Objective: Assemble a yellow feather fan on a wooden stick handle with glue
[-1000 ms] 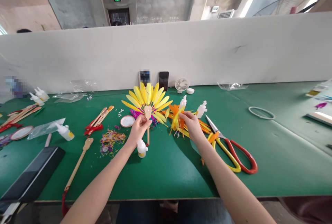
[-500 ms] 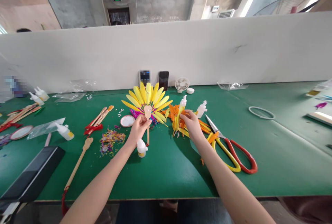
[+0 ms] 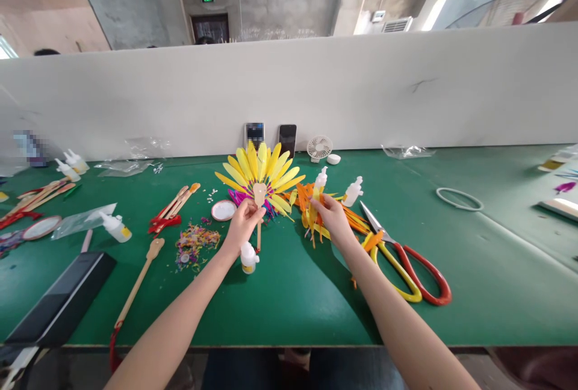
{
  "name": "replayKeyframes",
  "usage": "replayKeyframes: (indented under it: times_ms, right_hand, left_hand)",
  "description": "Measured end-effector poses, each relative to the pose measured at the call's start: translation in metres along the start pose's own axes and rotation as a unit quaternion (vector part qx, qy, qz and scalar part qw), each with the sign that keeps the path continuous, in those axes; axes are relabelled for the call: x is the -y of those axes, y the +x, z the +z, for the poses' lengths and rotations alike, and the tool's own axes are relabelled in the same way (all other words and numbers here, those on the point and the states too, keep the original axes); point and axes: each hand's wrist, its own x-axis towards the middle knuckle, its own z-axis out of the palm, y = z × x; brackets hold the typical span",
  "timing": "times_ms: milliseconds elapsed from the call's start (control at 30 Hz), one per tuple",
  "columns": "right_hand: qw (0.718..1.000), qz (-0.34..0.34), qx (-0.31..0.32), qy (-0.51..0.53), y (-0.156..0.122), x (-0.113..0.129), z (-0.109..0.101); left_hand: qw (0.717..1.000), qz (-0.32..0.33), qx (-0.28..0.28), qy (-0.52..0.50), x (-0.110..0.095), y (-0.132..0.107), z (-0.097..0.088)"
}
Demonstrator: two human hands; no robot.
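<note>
My left hand (image 3: 244, 223) pinches a feather fan (image 3: 259, 192) by its wooden handle, holding it upright with yellow feathers spread out in an arc. Purple feathers (image 3: 238, 197) show behind the fan's lower part. My right hand (image 3: 332, 215) has its fingers closed on a yellow feather (image 3: 315, 204), over a pile of orange and yellow feathers (image 3: 306, 195). Just below my left hand stands a small white glue bottle (image 3: 248, 259). Two more white bottles, a nearer one (image 3: 353, 192) and a farther one (image 3: 320, 179), stand behind my right hand.
Large scissors (image 3: 409, 263) with red and yellow handles lie right of my right forearm. Left are colourful scraps (image 3: 194, 245), a round lid (image 3: 223, 210), a bare wooden handle (image 3: 139, 281) and a black box (image 3: 63, 300). Phones (image 3: 287, 139) and a small fan (image 3: 320, 147) stand against the white partition (image 3: 361, 95).
My right hand has shifted slightly, and the yellow feather in it now hangs lower over the pile. My left hand still holds the fan; the whole view has moved a little.
</note>
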Motion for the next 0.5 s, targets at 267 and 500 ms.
replayKeyframes:
  times_ms: [267,500]
  right_hand:
    - [0.999,0.042,0.006,0.017,-0.0016,0.0055,-0.0014]
    - [0.998,-0.019,-0.049,-0.034,0.0023,0.0063,-0.0092]
  left_hand:
    - [1.0,0.017,-0.014,-0.001,0.0048,0.0019,-0.0011]
    - [1.0,0.014,-0.011,0.012,0.0033,0.002,-0.0019]
